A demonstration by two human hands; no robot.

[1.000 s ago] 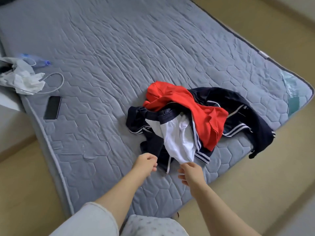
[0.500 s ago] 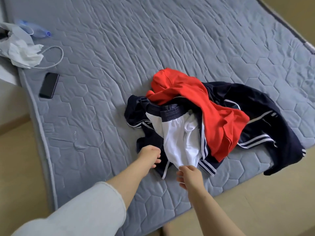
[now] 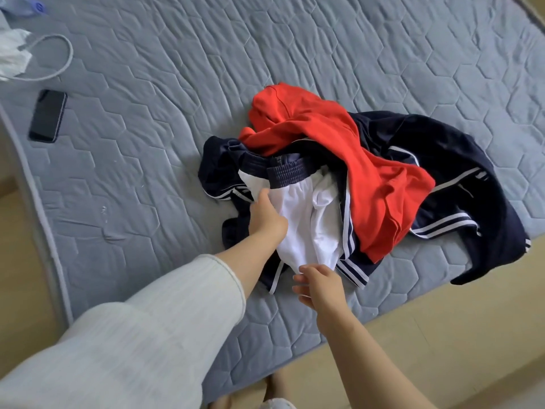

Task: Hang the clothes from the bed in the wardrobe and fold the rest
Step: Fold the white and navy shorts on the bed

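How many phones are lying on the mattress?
1. The black phone lies screen up near the mattress's left edge, below the white cable loop. The clothes pile could hide others.

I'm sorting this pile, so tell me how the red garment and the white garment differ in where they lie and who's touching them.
The red garment lies on top of the pile, draped over the navy striped clothes; the white garment sits lower, nearer the bed's edge. The red one is untouched, while the left hand rests on the white one and the right hand is at its lower end. Both lie crumpled on the grey mattress.
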